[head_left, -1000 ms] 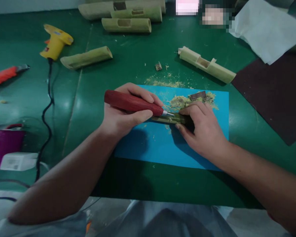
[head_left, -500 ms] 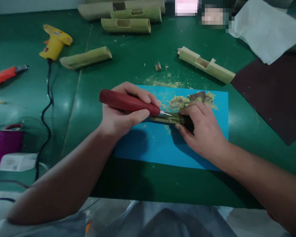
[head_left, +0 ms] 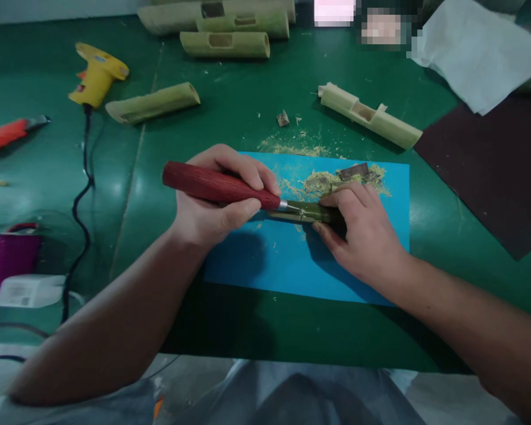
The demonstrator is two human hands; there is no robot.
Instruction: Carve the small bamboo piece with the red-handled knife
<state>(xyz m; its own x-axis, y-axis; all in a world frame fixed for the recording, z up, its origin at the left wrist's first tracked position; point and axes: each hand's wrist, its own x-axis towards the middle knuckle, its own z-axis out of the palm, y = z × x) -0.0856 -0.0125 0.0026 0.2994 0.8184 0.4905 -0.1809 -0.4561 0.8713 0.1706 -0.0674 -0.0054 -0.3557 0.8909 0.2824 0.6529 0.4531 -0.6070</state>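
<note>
**Inspector:** Position?
**Clerk:** Mat [head_left: 265, 260]: right hand [head_left: 363, 236] curled, pinning strip [head_left: 305, 211] on it. Left hand [head_left: 216, 215] closed round knife [head_left: 216, 186], blade on strip.
**Inspector:** Progress?
**Clerk:** Shavings [head_left: 318, 180] heaped; carving judged midway, unfinished.

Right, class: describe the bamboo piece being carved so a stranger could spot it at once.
On the green table lies a blue mat; on it the right hand pins a short bamboo strip, the red-handled knife in the left hand touching it. Unlike the pale tubes further back, it is dark green and slim.
</note>
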